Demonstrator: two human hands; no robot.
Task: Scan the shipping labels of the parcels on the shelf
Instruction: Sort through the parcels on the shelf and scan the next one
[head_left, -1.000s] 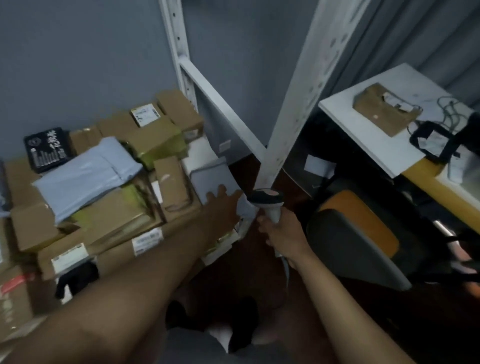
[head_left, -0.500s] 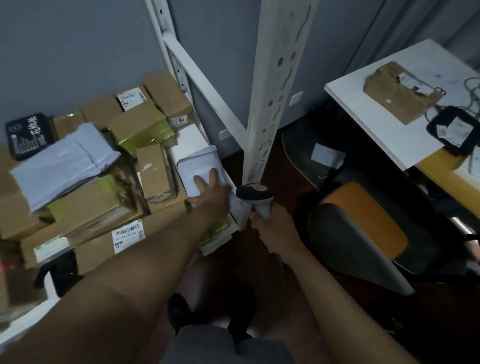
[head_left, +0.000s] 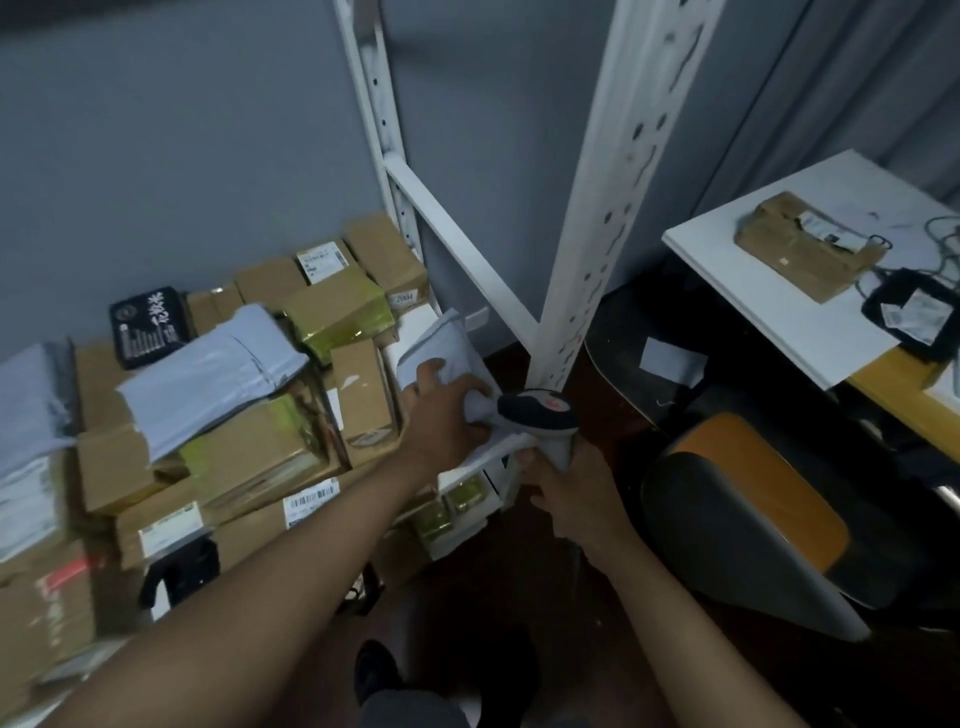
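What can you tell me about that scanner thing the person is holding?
The scanner is a handheld, pistol-shaped unit in light grey plastic with a dark head and a reddish patch on top. The right hand grips its handle, head uppermost. It sits at the shelf's front corner beside the white upright, close to the grey mailer under the left hand.
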